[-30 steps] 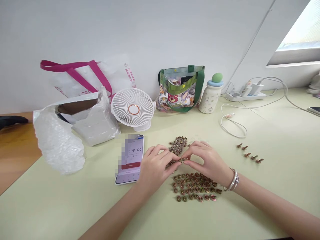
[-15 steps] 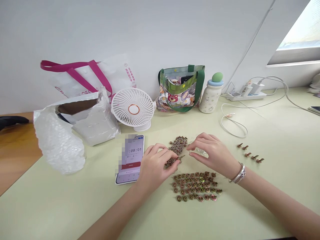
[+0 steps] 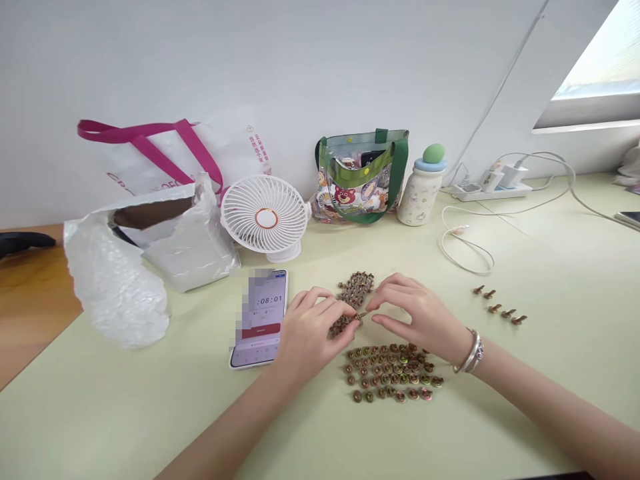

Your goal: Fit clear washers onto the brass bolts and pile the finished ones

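Since the moment before, my right grip (image 3: 420, 317) has swung back in toward my left grip (image 3: 310, 331), closing the gap over the middle of the tabletop (image 3: 150, 407). My left grip is pinched shut on a small brass-coloured bolt (image 3: 361, 316), its shank pointing right, seemingly held out so that the other hand can reach it. My right fingers (image 3: 395, 283) are curved and open around that shank, though I can't tell whether they touch it. Just beneath the pinch lies a heap of small fittings (image 3: 356, 291), too tangled to make out singly. Below my hands, round nuts or washers (image 3: 393, 373) sit flat in a tight patch, probably spread so that each is easy to pick up. Well off to the right, a few loose bolts (image 3: 497, 303) lie in a short, separate line, apparently kept apart from the heap. Beside my left grip, a phone (image 3: 260, 319) lies face-up showing 08:01, likely placed to be read at a glance. Farther back stand a white desk fan (image 3: 265, 213) and a clear green-trimmed tote bag (image 3: 361, 177).
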`<state>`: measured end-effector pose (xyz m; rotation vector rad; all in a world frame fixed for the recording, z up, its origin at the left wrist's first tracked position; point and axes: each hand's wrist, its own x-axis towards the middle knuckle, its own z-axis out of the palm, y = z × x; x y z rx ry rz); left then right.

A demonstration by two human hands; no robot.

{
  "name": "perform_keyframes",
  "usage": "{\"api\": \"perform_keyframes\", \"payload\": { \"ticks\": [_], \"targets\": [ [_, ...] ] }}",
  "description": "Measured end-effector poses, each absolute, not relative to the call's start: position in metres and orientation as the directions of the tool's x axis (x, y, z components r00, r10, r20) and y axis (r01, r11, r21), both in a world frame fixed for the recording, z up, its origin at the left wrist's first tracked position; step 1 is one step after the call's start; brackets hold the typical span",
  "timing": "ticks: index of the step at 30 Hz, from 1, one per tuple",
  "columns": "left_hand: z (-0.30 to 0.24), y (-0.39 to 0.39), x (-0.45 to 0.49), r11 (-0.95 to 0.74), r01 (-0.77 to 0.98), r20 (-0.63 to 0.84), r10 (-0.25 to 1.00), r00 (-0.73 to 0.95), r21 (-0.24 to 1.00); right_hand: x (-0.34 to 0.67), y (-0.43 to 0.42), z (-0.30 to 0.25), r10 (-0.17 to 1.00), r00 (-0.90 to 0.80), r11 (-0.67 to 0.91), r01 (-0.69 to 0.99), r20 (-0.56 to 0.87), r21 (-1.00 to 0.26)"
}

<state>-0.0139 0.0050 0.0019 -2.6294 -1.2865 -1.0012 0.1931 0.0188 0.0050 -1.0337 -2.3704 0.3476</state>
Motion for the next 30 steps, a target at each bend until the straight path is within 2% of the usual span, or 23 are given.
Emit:
{"api": "perform_keyframes", "payload": {
  "ticks": [7, 13, 21, 26, 30],
  "targets": [
    [-0.001, 0.005, -0.013, -0.680, 0.692, 0.566, 0.677, 0.469, 0.240, 0.189, 0.014, 0.001, 0.705, -0.552, 0.709, 0.525, 0.446, -0.471],
    [0.002, 0.005, -0.013, -0.710, 0.662, 0.549, 0.661, 0.512, 0.239, 0.190, 0.014, 0.011, 0.659, -0.584, 0.752, 0.525, 0.475, -0.398],
    [0.005, 0.007, -0.015, -0.726, 0.652, 0.527, 0.650, 0.548, 0.218, 0.235, -0.011, 0.031, 0.770, -0.535, 0.638, 0.657, 0.347, -0.401],
    [0.003, 0.008, -0.016, -0.721, 0.660, 0.528, 0.652, 0.545, 0.210, 0.257, -0.038, 0.017, 0.853, -0.464, 0.522, 0.757, 0.239, -0.392],
    [0.001, 0.008, -0.016, -0.718, 0.666, 0.522, 0.656, 0.546, 0.205, 0.257, -0.045, 0.000, 0.846, -0.498, 0.533, 0.772, 0.191, -0.348]
  ]
}}
